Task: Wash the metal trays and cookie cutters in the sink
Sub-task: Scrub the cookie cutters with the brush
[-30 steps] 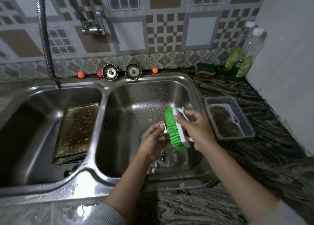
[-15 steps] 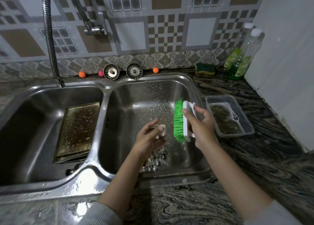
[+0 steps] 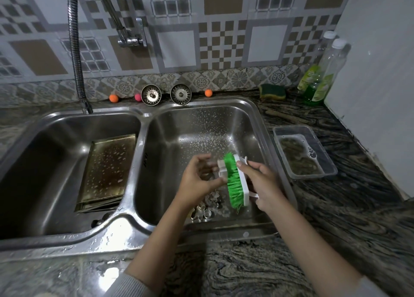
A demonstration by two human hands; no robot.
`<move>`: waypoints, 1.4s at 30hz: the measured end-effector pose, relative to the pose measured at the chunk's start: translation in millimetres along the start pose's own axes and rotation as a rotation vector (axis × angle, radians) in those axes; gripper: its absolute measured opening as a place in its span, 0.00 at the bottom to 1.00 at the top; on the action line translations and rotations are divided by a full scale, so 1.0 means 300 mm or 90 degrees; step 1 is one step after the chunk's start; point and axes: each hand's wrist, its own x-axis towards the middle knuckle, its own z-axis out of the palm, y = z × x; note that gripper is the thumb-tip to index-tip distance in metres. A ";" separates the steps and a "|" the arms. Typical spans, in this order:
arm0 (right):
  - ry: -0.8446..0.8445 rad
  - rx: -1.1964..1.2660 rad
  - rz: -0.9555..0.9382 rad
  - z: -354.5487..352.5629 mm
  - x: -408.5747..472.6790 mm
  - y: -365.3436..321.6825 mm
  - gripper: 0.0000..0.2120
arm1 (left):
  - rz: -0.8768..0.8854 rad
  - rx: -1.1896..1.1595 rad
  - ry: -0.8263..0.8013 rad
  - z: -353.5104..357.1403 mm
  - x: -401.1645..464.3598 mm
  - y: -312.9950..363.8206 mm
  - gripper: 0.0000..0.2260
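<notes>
Over the right sink basin [image 3: 201, 126], my left hand [image 3: 198, 180] pinches a small metal cookie cutter [image 3: 222, 167]. My right hand [image 3: 261, 182] grips a white brush with green bristles [image 3: 235, 182], and the bristles press against the cutter. Several more cookie cutters [image 3: 207, 207] lie on the basin floor below my hands. In the left basin, stacked metal trays [image 3: 107, 169] speckled with suds lean against the dividing wall.
A clear plastic tub of soapy water [image 3: 303, 154] sits on the counter right of the sink. Behind it stand two bottles [image 3: 320, 81] and a green sponge [image 3: 272, 91]. Two strainers [image 3: 165, 95], small coloured balls and a flexible faucet hose [image 3: 76, 50] line the back edge.
The brush pulled away to the right half a second ago and is now back against the cutter, lower in the basin. My left hand kept its hold on the cutter throughout.
</notes>
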 end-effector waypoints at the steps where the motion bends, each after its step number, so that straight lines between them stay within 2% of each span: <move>1: -0.005 0.024 0.021 0.006 -0.003 0.002 0.35 | 0.006 -0.031 -0.001 0.006 -0.004 -0.002 0.26; 3: -0.018 0.055 0.038 0.016 -0.002 0.005 0.35 | 0.001 -0.093 -0.001 0.022 -0.019 -0.005 0.24; 6: -0.013 0.084 0.037 0.018 -0.003 0.007 0.26 | -0.065 -0.226 0.023 0.046 -0.028 -0.001 0.18; 8: -0.020 0.060 0.008 0.013 -0.014 0.003 0.23 | -0.106 -0.298 0.033 0.046 -0.022 0.002 0.18; 12: -0.027 -0.007 -0.081 0.011 -0.033 -0.022 0.19 | -0.126 -0.255 -0.015 0.044 -0.013 0.013 0.11; 17: 0.098 -0.025 -0.099 0.022 0.046 -0.028 0.22 | -0.151 -0.175 -0.110 0.045 -0.040 -0.010 0.12; 19: 0.118 -0.018 -0.090 0.014 0.074 -0.034 0.22 | -0.172 -0.183 -0.106 0.046 -0.043 -0.030 0.13; 23: 0.020 -0.009 -0.052 0.016 0.028 -0.038 0.20 | -0.216 -0.270 -0.023 0.039 -0.009 -0.036 0.16; 25: 0.001 -0.026 -0.082 0.031 0.001 -0.018 0.19 | -0.213 -0.277 -0.044 0.047 -0.001 -0.033 0.18; 29: 0.100 -0.090 -0.175 0.061 0.027 -0.013 0.22 | -0.215 -0.293 -0.111 0.049 -0.015 -0.026 0.16; 33: 0.159 -0.159 -0.237 0.081 0.059 -0.032 0.21 | -0.235 -0.239 -0.162 0.012 -0.017 -0.019 0.15; 35: 0.162 -0.148 -0.217 0.088 0.055 -0.050 0.21 | -0.242 -0.223 -0.137 -0.016 -0.014 -0.012 0.17; 37: 0.150 -0.108 -0.208 0.114 0.040 -0.057 0.22 | -0.245 -0.216 -0.118 -0.047 -0.008 -0.001 0.15; 39: 0.145 -0.097 -0.240 0.166 0.011 -0.046 0.22 | -0.245 -0.212 -0.105 -0.064 -0.013 0.024 0.10; 42: 0.192 -0.100 -0.291 0.255 -0.028 -0.038 0.22 | -0.235 -0.219 -0.067 -0.073 -0.032 0.059 0.11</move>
